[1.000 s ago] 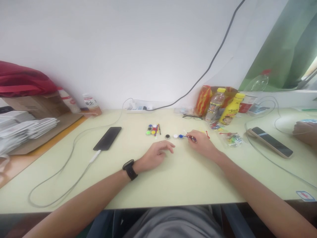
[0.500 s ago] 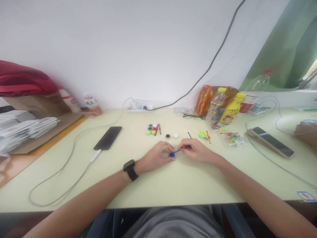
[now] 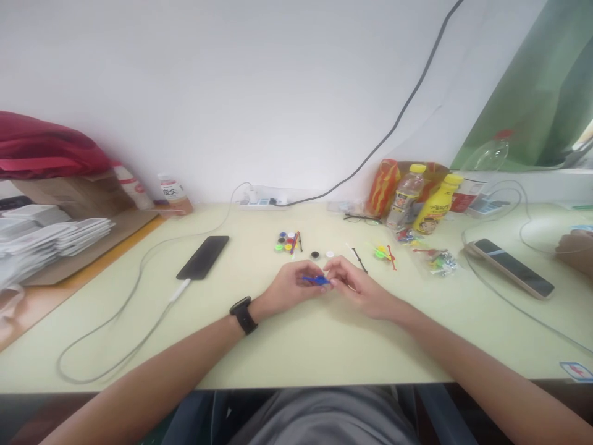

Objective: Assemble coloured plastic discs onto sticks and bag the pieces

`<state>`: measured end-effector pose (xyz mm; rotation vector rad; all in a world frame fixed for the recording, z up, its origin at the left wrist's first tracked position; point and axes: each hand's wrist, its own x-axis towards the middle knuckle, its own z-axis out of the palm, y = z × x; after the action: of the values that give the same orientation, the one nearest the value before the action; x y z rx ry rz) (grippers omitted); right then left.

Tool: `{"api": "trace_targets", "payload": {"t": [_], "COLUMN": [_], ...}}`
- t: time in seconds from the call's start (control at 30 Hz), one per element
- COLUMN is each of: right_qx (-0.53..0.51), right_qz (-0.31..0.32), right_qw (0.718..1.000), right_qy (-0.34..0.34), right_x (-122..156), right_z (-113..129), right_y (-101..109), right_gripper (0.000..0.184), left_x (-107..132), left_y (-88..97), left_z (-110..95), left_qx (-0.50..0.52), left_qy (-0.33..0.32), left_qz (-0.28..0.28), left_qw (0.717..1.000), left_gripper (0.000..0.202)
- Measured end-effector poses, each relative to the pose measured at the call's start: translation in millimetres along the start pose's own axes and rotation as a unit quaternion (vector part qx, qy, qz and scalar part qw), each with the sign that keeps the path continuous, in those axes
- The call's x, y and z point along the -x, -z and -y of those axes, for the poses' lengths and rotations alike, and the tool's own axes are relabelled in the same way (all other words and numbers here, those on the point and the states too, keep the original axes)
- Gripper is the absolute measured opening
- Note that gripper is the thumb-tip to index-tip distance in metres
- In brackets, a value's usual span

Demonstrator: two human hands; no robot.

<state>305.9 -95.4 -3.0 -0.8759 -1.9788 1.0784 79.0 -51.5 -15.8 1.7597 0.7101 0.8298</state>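
Observation:
Between my hands, just above the desk's middle, is a small blue plastic piece (image 3: 320, 280), a round part with a thin stick pointing left. My left hand (image 3: 291, 288) has its thumb and fingers closed around its left side. From the right, my right hand (image 3: 359, 288) pinches the other edge with thumb and fingertips. How stick and round part join is partly hidden by the fingers. Beyond the hands lie a black disc (image 3: 315, 255), a white disc (image 3: 330, 254), a black stick (image 3: 359, 260) and a cluster of several coloured discs (image 3: 284, 241) with thin sticks.
Lime and red pieces (image 3: 382, 252) and a clear bag of small parts (image 3: 440, 262) lie to the right. A phone (image 3: 202, 258) on a cable is at left, another device (image 3: 512, 269) at right. Bottles (image 3: 433, 207) stand behind. Another person's hand (image 3: 577, 250) shows far right.
The blue round part has come up slightly off the desk and turned, its stick now pointing left. My right hand has shifted its fingers from the stick to the round part's side.

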Motion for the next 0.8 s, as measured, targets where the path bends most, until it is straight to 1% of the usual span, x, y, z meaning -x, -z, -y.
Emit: {"api": "trace_targets", "payload": {"t": [0.13,0.37,0.5,0.6,0.7,0.8], "right_qx": [0.045,0.108,0.159,0.191,0.210,0.214], "right_qz": [-0.024,-0.049,-0.064,-0.071,-0.071,-0.057], "right_qw": [0.999,0.993,0.985,0.978,0.973,0.973], "right_qy": [0.012,0.018,0.028,0.050,0.069,0.064], "right_x": [-0.9,-2.5,-1.8,-1.7,-1.8,-1.4], "right_z": [-0.2,-3.8,-4.6,-6.4,-8.0,-8.6], "right_y": [-4.2,-0.8,3.5,6.5,8.3,9.0], "right_gripper": [0.014,0.005,0.006,0.009,0.015,0.018], "left_x": [1.1,2.6,1.4,1.3,2.0,3.2], "left_y": [0.2,-1.1,-0.4,0.5,0.6,0.6], "left_z": [-6.4,-10.7,-6.8,-3.2,-2.4,-5.5], "left_qx": [-0.002,-0.007,-0.015,-0.054,-0.097,-0.129], "left_qy": [-0.019,-0.035,-0.044,-0.054,-0.076,-0.100], "left_qz": [0.013,0.018,-0.001,-0.027,-0.050,-0.056], "left_qw": [1.000,0.999,0.999,0.997,0.991,0.985], "left_gripper": [0.035,0.031,0.031,0.029,0.026,0.024]}}
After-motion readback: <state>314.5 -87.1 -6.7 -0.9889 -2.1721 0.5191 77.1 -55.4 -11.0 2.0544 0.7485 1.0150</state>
